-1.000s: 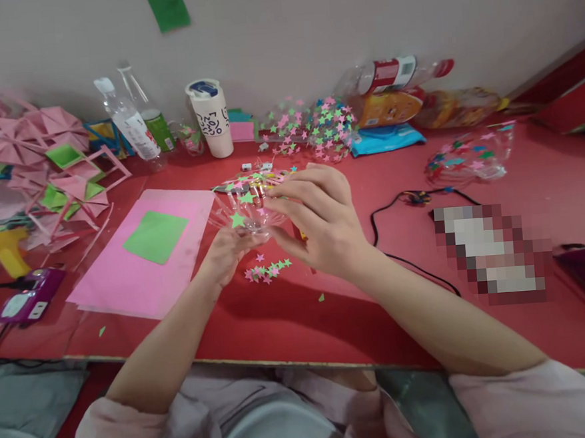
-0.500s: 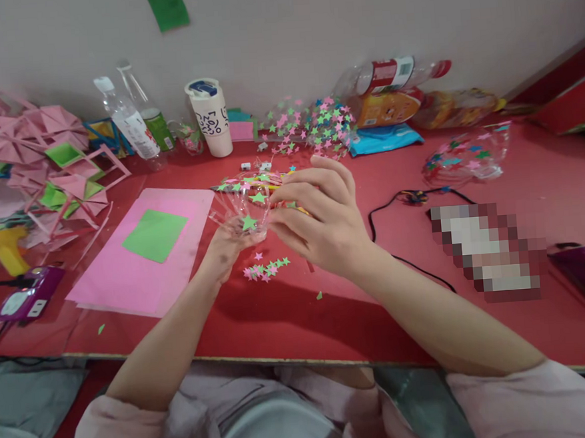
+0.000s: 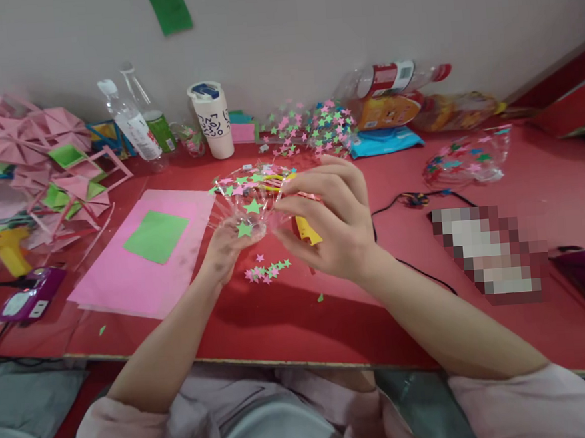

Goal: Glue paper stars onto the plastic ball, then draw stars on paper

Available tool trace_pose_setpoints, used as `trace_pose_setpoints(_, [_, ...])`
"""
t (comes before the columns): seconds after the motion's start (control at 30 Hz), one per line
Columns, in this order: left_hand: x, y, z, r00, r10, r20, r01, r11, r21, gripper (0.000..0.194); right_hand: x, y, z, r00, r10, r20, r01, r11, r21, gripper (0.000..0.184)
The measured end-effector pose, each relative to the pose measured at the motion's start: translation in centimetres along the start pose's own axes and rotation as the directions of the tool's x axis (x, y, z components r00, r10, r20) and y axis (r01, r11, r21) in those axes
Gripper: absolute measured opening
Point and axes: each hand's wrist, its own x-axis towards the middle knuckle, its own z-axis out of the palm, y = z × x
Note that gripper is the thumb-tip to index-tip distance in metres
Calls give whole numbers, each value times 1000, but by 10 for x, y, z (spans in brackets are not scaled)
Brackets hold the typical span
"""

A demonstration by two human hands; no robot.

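Observation:
My left hand (image 3: 221, 256) grips a clear plastic piece (image 3: 228, 202), cut into flaring strips like an opened bottle end. Green and pink paper stars, among them a green star (image 3: 253, 206), sit on its strips and side. Close to its right edge is my right hand (image 3: 341, 219), thumb and fingers apart, with nothing visible between them. Below both hands, a small pile of pink and green stars (image 3: 266, 272) lies on the red table (image 3: 279, 320). Behind the right hand, part of a yellow tool (image 3: 307, 231) shows; its kind is mostly hidden.
Pink sheets (image 3: 121, 284) with a green square (image 3: 157, 236) lie left, near a yellow glue gun (image 3: 7, 249). Along the wall stand bottles (image 3: 133, 127), a tumbler (image 3: 214, 124) and star-covered plastic pieces (image 3: 333, 126). A black cable (image 3: 427, 279) runs at right.
My right hand has drawn slightly right, away from the plastic piece, and its fingers have spread. The plastic piece in my left hand has tilted and shifted slightly left.

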Motion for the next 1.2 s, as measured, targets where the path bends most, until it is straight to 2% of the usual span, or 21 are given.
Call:
trace_pose_setpoints(0.1, [1,-1,0,1000,16,-24,-16,1000,-25,28,-1,-1,-3,1000,-8,-27,8,1000,27,12])
trace_pose_setpoints(0.2, [2,0,1,998,38,-42,-40,998,-43,27,-5,-6,0,999,-16,35,12,995,104,16])
trace_pose_setpoints(0.37, [3,3,3,993,81,-91,-86,995,-58,29,-17,-13,15,976,110,187,-126,989,73,21])
trace_pose_setpoints(0.5, [3,0,2,991,88,-104,-94,994,-59,31,-21,-15,24,963,164,213,-191,975,113,26])
trace_pose_setpoints(0.73, [2,-4,3,994,67,-87,-73,996,-61,31,-17,-17,22,942,241,232,-291,932,214,20])
trace_pose_setpoints(1.07, [4,-8,-1,993,72,-99,-77,996,-50,30,-16,-18,19,946,220,238,-269,943,196,27])
trace_pose_setpoints(1.2, [7,-8,-1,986,115,-122,-120,992,-40,30,-17,-16,21,961,173,217,-208,967,149,26])
